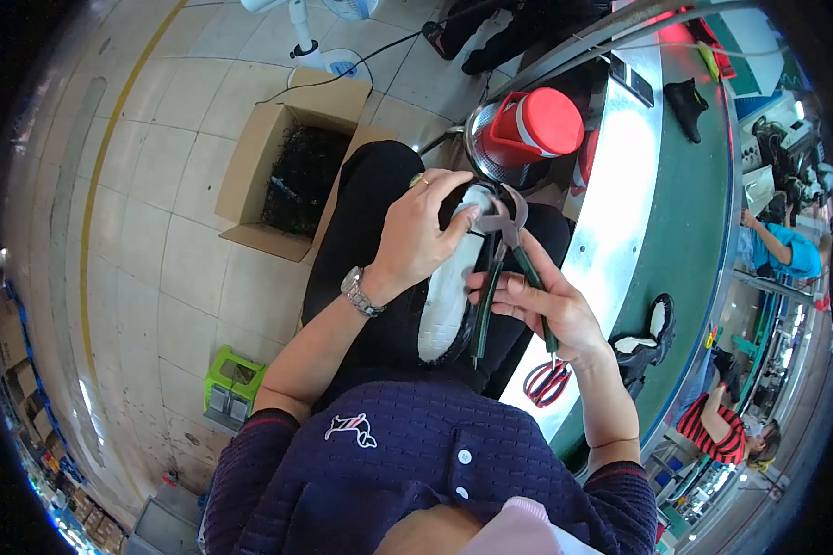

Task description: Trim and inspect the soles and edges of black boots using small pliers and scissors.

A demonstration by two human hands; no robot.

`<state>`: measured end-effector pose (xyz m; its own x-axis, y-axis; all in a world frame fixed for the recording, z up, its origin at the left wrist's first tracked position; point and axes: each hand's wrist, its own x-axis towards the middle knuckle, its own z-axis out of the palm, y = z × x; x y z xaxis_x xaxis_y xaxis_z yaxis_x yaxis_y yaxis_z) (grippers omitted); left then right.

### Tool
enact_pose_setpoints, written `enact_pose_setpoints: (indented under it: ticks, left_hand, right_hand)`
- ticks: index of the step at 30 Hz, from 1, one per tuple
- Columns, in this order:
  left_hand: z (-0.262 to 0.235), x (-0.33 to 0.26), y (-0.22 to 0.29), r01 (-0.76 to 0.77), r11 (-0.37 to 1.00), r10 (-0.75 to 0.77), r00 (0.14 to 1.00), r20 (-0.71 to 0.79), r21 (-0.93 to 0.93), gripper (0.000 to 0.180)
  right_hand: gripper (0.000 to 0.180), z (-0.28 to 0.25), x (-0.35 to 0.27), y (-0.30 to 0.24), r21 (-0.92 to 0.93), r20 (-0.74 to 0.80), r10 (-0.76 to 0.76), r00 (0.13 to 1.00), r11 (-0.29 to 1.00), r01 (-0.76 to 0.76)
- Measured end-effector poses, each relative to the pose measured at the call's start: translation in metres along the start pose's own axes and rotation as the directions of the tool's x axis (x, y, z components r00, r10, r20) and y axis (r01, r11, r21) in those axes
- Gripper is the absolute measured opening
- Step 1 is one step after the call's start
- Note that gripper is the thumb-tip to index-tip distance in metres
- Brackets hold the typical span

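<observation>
A black shoe with a long whitish underside (444, 301) lies along my lap, that pale face turned up. My left hand (416, 233) is closed round its far end, with the thumb pressed on the white surface. My right hand (557, 303) grips metal pincers (515, 224) by their dark green handles, which are spread apart. The pincer jaws are at the shoe's far end, right by my left thumb and fingertips. Whether they bite on the shoe's edge cannot be made out.
Right of me runs a green workbench (685, 203) with a shiny metal edge, holding red-handled scissors (548, 383), a black boot (687, 106) and other shoes (655, 338). A red jug (551, 122) stands ahead. Leftward are an open carton (241, 199) and a green stool (220, 379). People sit beyond the bench.
</observation>
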<state>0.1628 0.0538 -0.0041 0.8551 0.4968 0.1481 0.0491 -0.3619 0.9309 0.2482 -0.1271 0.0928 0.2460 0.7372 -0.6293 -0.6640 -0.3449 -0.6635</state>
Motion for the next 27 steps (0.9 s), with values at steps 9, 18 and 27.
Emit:
enact_pose_setpoints:
  ticks: [9,18,27]
  left_hand:
    - [-0.007,0.007,-0.008,-0.12,0.993,0.12,0.993,-0.003,-0.025,0.021]
    - [-0.018,0.008,-0.015,-0.313,0.93,0.286,0.945,0.156,0.193,0.033]
    - [-0.015,0.008,-0.021,-0.421,0.863,0.375,0.905,0.204,0.281,0.041]
  right_hand:
    - [0.067,0.002,0.01,0.015,-0.434,-0.192,-0.12,0.974,0.901,0.025]
    - [0.064,0.001,0.006,-0.021,-0.815,-0.161,-0.105,0.981,0.576,-0.072]
    - [0.061,0.01,-0.005,-0.051,-0.931,-0.104,-0.086,0.991,0.358,-0.067]
